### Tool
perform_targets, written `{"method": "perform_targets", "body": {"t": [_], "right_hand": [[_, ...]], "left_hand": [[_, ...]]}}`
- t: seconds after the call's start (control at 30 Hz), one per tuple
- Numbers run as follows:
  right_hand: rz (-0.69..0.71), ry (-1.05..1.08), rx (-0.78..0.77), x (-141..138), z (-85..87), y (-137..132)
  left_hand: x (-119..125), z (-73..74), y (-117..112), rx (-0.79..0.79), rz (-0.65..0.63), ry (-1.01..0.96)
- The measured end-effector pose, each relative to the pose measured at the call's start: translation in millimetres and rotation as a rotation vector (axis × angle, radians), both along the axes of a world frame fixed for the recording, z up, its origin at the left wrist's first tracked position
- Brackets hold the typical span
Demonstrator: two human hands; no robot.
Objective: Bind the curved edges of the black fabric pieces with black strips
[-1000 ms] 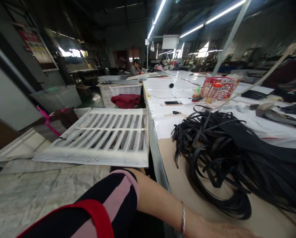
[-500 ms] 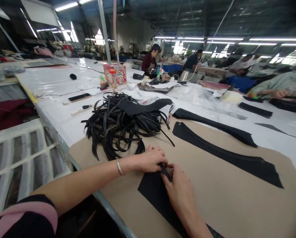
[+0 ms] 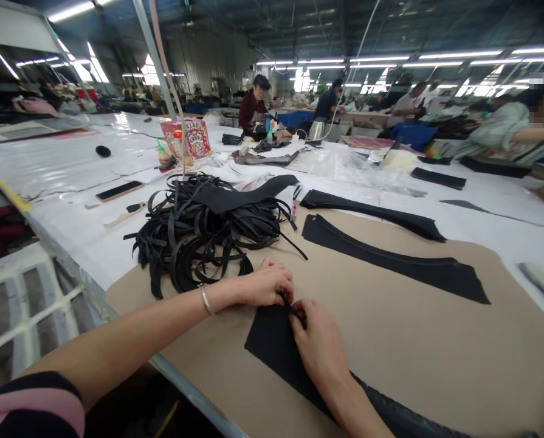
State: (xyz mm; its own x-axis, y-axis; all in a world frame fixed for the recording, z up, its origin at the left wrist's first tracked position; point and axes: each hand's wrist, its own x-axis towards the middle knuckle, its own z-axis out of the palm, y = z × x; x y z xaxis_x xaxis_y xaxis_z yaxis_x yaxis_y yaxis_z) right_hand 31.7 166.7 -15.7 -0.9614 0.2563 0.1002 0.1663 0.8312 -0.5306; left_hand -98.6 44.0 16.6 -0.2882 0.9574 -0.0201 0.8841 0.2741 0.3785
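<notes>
A flat black fabric piece (image 3: 272, 344) lies on the brown cardboard sheet (image 3: 390, 340) in front of me. My left hand (image 3: 267, 285), with a silver bracelet on the wrist, pinches the piece's top edge together with a narrow black strip. My right hand (image 3: 320, 344) rests on the piece, its fingers closed on the same edge right beside the left hand. A tangled heap of black strips (image 3: 203, 234) sits just beyond my left hand.
Two long curved black pieces (image 3: 390, 261) lie further out on the cardboard. On the white table stand a phone (image 3: 119, 190), a colourful box (image 3: 186, 139) and clear plastic (image 3: 344, 167). Other people work at the far side and right. A white grate (image 3: 20, 304) is left of the table edge.
A second ago I looked left along the table with only my left arm in view. The view swung right; both hands now hold the black piece's edge, hardly moved in the last half second.
</notes>
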Motion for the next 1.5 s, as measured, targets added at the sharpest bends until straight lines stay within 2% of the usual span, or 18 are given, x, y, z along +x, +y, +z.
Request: {"method": "perform_targets", "body": {"t": [0.23,0.33,0.5,0.6,0.77,0.97,1.23,1.5], "right_hand": [[0.096,0.154,0.099,11.3,-18.4,-2.8],[0.131,0.164,0.173,14.9,-21.4,-3.8],[0.173,0.141,0.266,19.2,-23.3,-6.5],[0.191,0.136,0.325,19.7,-25.2,-7.0],[0.200,0.143,0.360,19.4,-25.9,-7.5],[0.193,0.101,0.388,17.9,-23.4,-10.6],[0.216,0.104,0.563,14.8,-22.6,-14.1],[0.249,0.056,0.598,9.6,-18.4,-15.0]], "left_hand": [[-2.9,-12.0,-13.6,0.146,-0.108,0.136],[-4.8,-14.7,-19.1,0.139,-0.150,0.220],[-5.8,-11.2,-28.6,0.114,-0.189,0.309],[-1.9,-8.3,-36.1,0.108,-0.147,0.336],[19.7,-8.8,-49.3,0.154,0.023,0.343],[38.9,-15.8,-57.1,0.135,0.028,0.353],[37.8,-18.8,-56.7,0.124,0.046,0.351],[40.5,-20.0,-61.2,0.118,0.063,0.406]]}}
